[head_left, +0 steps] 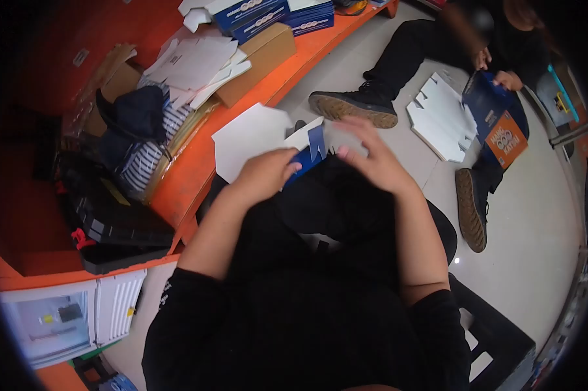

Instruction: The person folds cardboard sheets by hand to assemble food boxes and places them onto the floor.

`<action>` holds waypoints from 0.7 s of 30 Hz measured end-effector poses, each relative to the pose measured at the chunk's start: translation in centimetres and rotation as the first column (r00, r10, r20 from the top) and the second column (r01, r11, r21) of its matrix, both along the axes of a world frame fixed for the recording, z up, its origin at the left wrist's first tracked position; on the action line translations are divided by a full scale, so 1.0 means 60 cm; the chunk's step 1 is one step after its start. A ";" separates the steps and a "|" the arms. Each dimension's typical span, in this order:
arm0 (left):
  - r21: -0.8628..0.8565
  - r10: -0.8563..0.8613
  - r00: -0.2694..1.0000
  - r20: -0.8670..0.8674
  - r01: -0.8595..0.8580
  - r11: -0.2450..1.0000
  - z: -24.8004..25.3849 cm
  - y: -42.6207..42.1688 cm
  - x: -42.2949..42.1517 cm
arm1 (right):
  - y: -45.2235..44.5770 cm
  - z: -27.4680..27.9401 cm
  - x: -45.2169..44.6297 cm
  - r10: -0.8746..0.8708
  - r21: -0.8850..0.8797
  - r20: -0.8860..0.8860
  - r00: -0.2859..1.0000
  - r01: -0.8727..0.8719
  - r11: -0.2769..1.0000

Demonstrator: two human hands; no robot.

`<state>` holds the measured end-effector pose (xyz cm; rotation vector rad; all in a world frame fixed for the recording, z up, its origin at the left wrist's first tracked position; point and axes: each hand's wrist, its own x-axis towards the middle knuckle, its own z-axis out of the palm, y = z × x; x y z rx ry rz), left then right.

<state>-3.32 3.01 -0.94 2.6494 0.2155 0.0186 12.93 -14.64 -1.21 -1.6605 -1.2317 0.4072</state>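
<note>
A part-folded blue and white cardboard box (252,138) is above my lap, its large white flap spread out to the left. My left hand (266,174) grips its near blue side, thumb on the front and fingers behind. My right hand (375,163) is at the box's right end with fingers apart and partly blurred by motion. It holds nothing that I can see, and I cannot tell whether its fingertips touch the cardboard.
Flat white cardboard pieces (193,62), folded blue boxes (258,23) and a black tool case (112,221) rest on the orange shelf (190,189). Across from me a seated person handles a blue and orange box (492,114), beside a stack of white cardboard (437,117) on the floor.
</note>
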 end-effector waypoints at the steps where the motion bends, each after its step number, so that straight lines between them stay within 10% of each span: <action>1: -0.043 0.011 1.000 -0.019 -0.012 0.999 0.009 0.010 -0.002 | 0.002 0.009 -0.022 0.153 -0.056 -0.050 0.987 -0.156 0.986; 4: -0.185 -0.076 0.992 -0.101 0.057 0.981 0.016 0.027 -0.003 | 0.031 -0.020 -0.047 -0.018 0.062 0.309 0.951 -0.001 0.998; 9: -0.816 -0.176 0.951 -0.252 -0.111 0.567 -0.002 0.042 0.032 | 0.035 -0.053 -0.010 -0.040 -0.124 -0.346 0.937 -0.004 0.992; 21: -0.097 -0.214 0.958 -0.191 0.198 0.975 -0.064 -0.043 0.019 | -0.042 -0.055 0.018 -0.083 -0.263 0.079 0.993 0.102 0.959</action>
